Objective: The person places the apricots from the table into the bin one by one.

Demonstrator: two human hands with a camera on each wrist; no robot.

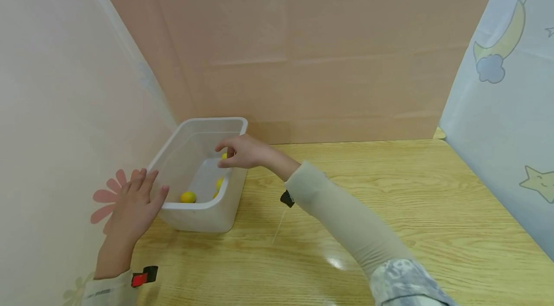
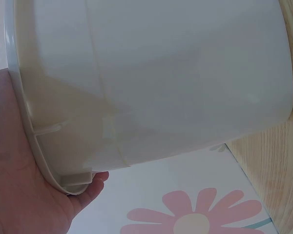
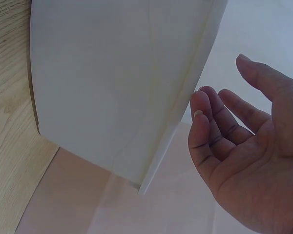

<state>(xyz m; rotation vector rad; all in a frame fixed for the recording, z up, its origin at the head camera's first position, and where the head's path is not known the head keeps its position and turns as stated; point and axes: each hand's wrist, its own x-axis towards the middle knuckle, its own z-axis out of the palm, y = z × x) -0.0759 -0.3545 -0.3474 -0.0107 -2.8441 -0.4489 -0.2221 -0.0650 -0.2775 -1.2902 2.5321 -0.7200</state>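
A white plastic bin (image 1: 196,219) stands at the left of the table, against the side wall. Inside it lie several small yellow fruits; one yellow-green fruit (image 1: 188,197) sits by the near wall, others (image 1: 220,183) along the right wall. My left hand (image 1: 137,200) rests on the bin's near-left corner with spread fingers. In the left wrist view its palm lies along the rim (image 2: 31,131). Over the bin's right rim reaches my right hand (image 1: 242,151), palm down, fingers loosely bent and thumb apart. Nothing shows between those fingers (image 3: 199,134) in the right wrist view.
The wood-grain table (image 1: 389,210) extends to the right of the bin. A brown-pink sheet (image 1: 329,56) closes off the back. Pale printed sheets stand at both sides, one with a pink flower (image 2: 190,222), the other with a moon (image 1: 504,39).
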